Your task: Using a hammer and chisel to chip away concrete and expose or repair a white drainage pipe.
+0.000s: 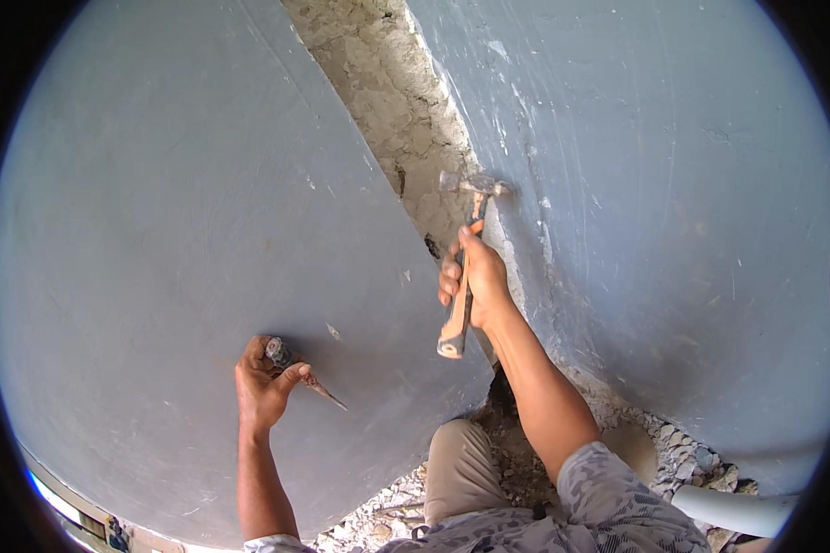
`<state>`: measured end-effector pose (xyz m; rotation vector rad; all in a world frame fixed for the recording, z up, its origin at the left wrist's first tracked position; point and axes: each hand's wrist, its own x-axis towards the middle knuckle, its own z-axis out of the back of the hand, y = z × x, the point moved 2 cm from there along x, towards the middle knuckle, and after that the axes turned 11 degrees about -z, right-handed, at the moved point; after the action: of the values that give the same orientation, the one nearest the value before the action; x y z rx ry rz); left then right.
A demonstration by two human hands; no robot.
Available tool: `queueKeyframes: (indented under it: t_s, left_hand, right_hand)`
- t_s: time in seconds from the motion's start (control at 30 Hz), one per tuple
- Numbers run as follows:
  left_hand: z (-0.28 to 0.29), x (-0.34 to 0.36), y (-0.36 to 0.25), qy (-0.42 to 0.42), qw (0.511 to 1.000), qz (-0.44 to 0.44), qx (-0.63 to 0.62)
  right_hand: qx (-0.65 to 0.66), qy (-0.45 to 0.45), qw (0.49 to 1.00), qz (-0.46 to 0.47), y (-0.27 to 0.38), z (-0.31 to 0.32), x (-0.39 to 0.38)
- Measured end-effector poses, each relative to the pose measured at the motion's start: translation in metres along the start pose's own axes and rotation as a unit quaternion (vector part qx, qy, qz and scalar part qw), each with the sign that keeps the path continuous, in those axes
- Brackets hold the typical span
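Observation:
My right hand (481, 272) is wrapped round the orange and black handle of a hammer (454, 332). Its worn metal head is raised in front of a rough strip of bare masonry (378, 74) between two smooth grey wall faces. At the lower left, my left hand (266, 387) grips a chisel (321, 389) by its dark, battered grip. The chisel's dirty shaft narrows to a point toward the lower right, close to the left grey wall (157, 230). Hammer and chisel are well apart. Whether the chisel tip touches the wall I cannot tell.
The right grey wall (673, 184) is scratched and chipped along the strip's edge. Broken rubble (378, 516) covers the ground around my bent knee (461, 465). A white pipe (733, 510) lies at the lower right.

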<state>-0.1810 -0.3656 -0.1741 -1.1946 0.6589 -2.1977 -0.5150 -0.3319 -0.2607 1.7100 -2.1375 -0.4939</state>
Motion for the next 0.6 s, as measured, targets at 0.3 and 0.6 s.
queueKeyframes:
  t_s: [0.3, 0.6]
  left_hand:
    - [-0.058, 0.022, -0.024, 0.014, 0.993, -0.073, -0.087]
    - [-0.165, 0.166, -0.073, 0.03, 0.961, -0.219, -0.167]
  right_hand:
    - [-0.455, -0.144, 0.846, 0.237, -0.009, 0.087, -0.114]
    - [-0.533, -0.155, 0.725, 0.407, 0.074, 0.045, -0.151]
